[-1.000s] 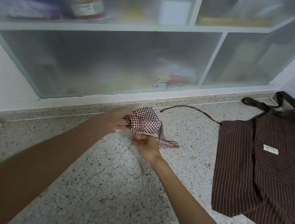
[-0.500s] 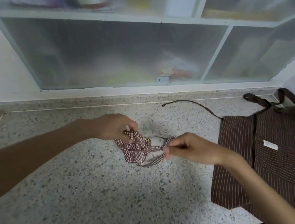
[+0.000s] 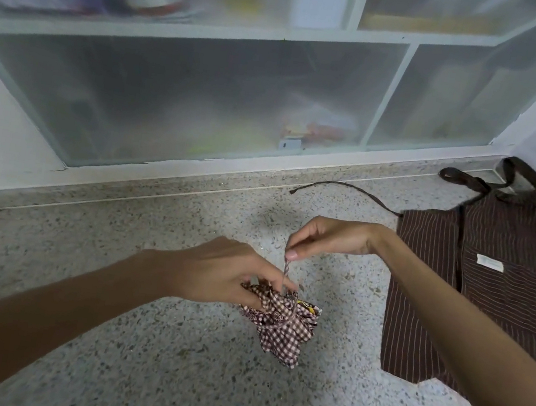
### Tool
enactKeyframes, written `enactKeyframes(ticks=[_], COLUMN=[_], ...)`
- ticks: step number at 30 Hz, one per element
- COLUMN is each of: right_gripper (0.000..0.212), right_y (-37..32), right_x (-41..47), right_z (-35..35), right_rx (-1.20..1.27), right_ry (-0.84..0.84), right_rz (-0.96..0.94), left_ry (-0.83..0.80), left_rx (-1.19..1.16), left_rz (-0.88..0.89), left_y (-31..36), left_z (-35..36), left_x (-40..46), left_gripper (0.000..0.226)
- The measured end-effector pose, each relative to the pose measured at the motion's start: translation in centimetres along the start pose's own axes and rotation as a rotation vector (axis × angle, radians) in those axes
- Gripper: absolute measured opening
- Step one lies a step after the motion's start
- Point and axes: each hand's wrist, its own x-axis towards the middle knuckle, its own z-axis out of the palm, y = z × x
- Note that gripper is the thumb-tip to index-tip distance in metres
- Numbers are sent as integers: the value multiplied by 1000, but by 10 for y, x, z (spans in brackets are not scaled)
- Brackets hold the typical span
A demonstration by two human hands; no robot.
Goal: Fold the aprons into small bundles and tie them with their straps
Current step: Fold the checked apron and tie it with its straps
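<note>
Head view: at lower centre of the frame, the left hand (image 3: 222,274) grips the gingham apron bundle (image 3: 281,321), fingers curled into crumpled checked cloth above the speckled stone counter (image 3: 122,347). Above it, the right hand (image 3: 330,239) pinches the thin strap (image 3: 285,270) between thumb and forefinger, holding it upright; the strap appears to circle the bundle. At right, the striped brown apron (image 3: 486,302) lies flat.

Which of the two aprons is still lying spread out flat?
The brown striped apron at the right of the counter lies flat, untouched. The checked apron is bunched up, held by the left hand.
</note>
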Motion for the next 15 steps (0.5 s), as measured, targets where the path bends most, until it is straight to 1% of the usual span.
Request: enactKeyframes(ticks=[2, 3, 4, 5, 7, 8, 9, 10, 11, 12, 14, 15], right_gripper=[14, 16, 20, 24, 24, 20, 15, 13, 13, 14, 22, 28], right_y=[3, 5, 8, 12, 22, 27, 31, 33, 32, 30, 19, 12], right_x=[10, 12, 12, 10, -1, -9, -16, -20, -23, -22, -11, -3], right_z=[5, 7, 9, 12, 21, 29, 38, 49, 61, 73, 95, 104], right_rx=[4, 5, -1, -8, 18, 111, 227, 301, 318, 298, 270, 271], right_ry=[-34, -10, 48, 161, 489, 624, 680, 654, 577, 474, 283, 220], right_rz=[2, 11, 22, 27, 6, -4, -10, -6, -7, -19, -38, -19], left_ry=[23, 38, 50, 62, 146, 218, 303, 395, 479, 557, 685, 722], left_rx=[48, 79, 104, 122, 109, 58, -15, -111, -260, -461, -881, -1009], left_rz=[-19, -33, -42, -54, -142, -226, -334, -454, -581, -694, -856, -903], left_y=[-3, -5, -6, -7, -11, -16, -22, -28, -34, -39, -45, -48], left_z=[0, -2, -4, -6, -11, -12, -15, -20, -24, -28, -38, -43], left_x=[1, -1, -2, -5, -11, -12, -12, -9, -6, -3, 5, 8], left_gripper=[28, 28, 26, 24, 19, 19, 22, 27, 31, 34, 36, 34])
